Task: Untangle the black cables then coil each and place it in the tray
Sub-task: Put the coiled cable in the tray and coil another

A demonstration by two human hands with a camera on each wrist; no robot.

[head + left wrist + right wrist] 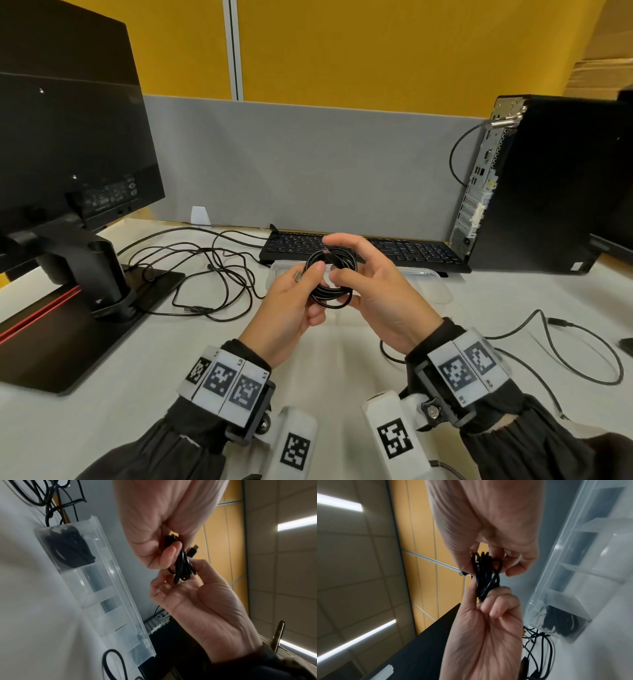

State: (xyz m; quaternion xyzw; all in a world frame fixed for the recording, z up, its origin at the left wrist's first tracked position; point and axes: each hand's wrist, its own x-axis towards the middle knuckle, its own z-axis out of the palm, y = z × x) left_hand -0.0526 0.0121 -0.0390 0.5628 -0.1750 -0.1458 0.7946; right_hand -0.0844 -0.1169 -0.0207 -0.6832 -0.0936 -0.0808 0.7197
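Observation:
Both hands hold one small coil of black cable (330,279) in the air just above the near side of the clear compartment tray (430,286). My left hand (313,286) pinches the coil's left side with thumb over fingers. Curled fingers and thumb of my right hand (356,270) grip the right side. A connector end (193,551) sticks out of the coil (181,566). Another coiled black cable (68,550) lies in the tray's (120,582) end compartment. A loose tangle of black cables (212,274) lies on the table to the left.
A monitor (68,137) on a black stand (102,301) fills the left side. A black keyboard (394,250) lies just behind the tray. A PC tower (548,188) stands at the right. One more loose black cable (565,342) curves across the table at the right.

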